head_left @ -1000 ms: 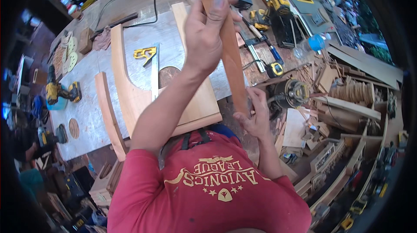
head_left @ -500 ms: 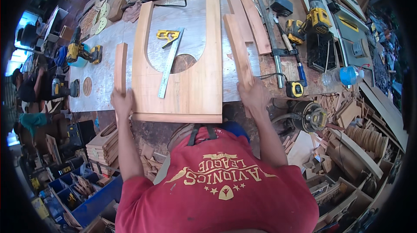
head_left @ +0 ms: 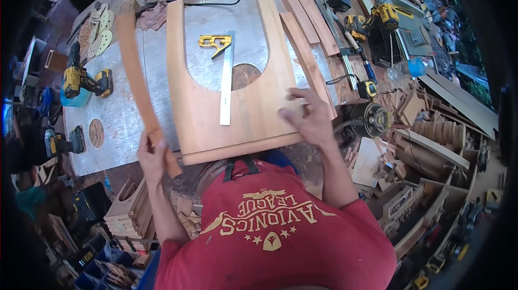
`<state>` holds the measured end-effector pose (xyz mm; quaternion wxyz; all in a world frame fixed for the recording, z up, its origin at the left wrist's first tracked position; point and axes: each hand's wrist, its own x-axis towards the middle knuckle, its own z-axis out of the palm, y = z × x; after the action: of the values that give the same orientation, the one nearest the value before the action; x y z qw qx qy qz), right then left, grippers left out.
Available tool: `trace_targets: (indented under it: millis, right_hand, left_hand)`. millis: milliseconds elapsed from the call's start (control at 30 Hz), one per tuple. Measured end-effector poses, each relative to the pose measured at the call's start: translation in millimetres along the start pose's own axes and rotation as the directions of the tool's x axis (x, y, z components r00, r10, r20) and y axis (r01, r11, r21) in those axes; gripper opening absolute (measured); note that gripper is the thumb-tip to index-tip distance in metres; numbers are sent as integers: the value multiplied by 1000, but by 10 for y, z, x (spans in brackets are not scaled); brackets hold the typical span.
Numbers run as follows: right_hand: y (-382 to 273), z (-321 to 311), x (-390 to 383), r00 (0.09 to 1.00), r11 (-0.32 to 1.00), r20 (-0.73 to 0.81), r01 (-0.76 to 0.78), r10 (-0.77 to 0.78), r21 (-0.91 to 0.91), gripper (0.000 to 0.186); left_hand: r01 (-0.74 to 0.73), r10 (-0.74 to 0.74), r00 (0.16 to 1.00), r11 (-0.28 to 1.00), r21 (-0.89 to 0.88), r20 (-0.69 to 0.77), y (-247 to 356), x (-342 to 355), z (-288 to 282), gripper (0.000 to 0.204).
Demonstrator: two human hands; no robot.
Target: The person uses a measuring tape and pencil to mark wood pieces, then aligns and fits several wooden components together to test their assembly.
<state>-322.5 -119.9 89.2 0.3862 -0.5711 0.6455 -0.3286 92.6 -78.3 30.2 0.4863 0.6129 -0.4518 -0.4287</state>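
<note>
A U-shaped wooden panel (head_left: 205, 122) lies on the workbench before me, its round cutout facing away. On it rests a combination square (head_left: 226, 87) with a yellow head and steel rule. My left hand (head_left: 152, 155) is closed around the near end of a long wooden strip (head_left: 136, 68), which slants beside the panel's left side. Over the panel's near right corner is my right hand (head_left: 312, 120), fingers apart and slightly curled, holding nothing. A second wooden strip (head_left: 303, 55) lies just beyond it, along the panel's right side.
Cordless drills (head_left: 73, 76) stand at the left, near sanding discs (head_left: 102, 39). More wooden strips (head_left: 294, 6), a bar clamp (head_left: 345, 66), a tape measure (head_left: 368, 89) and another drill (head_left: 384, 14) lie at the right. A router (head_left: 369, 120) sits by the right front edge, above wood scraps.
My right hand has let go of the right strip and moved left over the panel. My left hand has tilted its strip, now raised and slanting further left. The view has shifted.
</note>
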Motion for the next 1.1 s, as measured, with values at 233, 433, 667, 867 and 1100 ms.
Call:
trace_targets:
  millis: [233,433,667,867,1100]
  right_hand:
    - [-1085,1325,191,924,828,166,216,-345,518,79]
    - [-1322,1398,123,906,834,172,264,-386,484,62]
    - [-1294,1810,352,837,830,169,449,-520,331,60]
    - [-1355,2102,359,825,820,194,442,-530,363,58]
    - [-1331,2163,402,834,857,264,394,-485,332,54]
  left_hand:
    - [3,152,869,950,-312,470,563,322,652,71]
    - [-566,349,712,799,203,610,195,755,100,73]
    - [-536,325,787,781,321,524,-305,1011,-87,72]
    - [-525,372,808,807,271,456,-476,1017,-164,69]
    - [-403,267,854,883,242,448,-500,1050,-202,65]
